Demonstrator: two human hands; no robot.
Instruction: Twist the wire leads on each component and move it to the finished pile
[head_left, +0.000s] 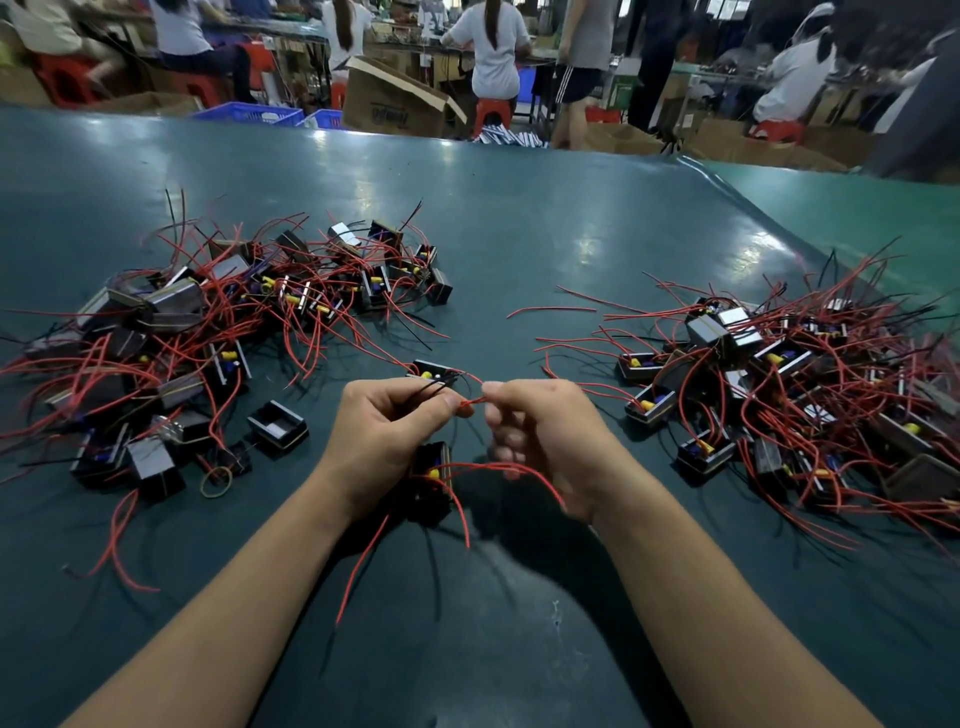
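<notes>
Two heaps of black components with red leads flank my view on the green counter (519, 218), one pile (223, 338) on the left, another pile (800, 389) on the right. Between them my left hand (387, 436) pinches a red wire lead (474, 401) while holding a component (434, 475) low under its palm; my right hand (540, 431) pinches the same lead from the other side. I judge the twisting step is underway. Next comes setting it on the finished heap; which one, I cannot tell
</notes>
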